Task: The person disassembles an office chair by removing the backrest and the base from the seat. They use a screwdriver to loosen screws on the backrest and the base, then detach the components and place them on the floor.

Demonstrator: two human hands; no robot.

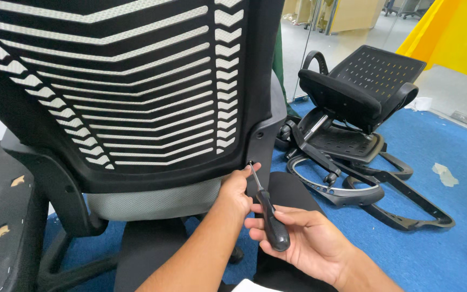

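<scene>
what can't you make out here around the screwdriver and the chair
Head view:
- Screwdriver tip and any screw: hidden by the left hand fingertips at the chair back.
- Chair base: cut off by the bottom edge and hidden behind the forearms.
- Right hand wrist: cut off by the bottom edge.

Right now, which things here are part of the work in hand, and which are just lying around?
In use:
right hand
left hand
screwdriver
chair back

Lying about:
dismantled chair parts on the blue carpet
paper scrap
</scene>
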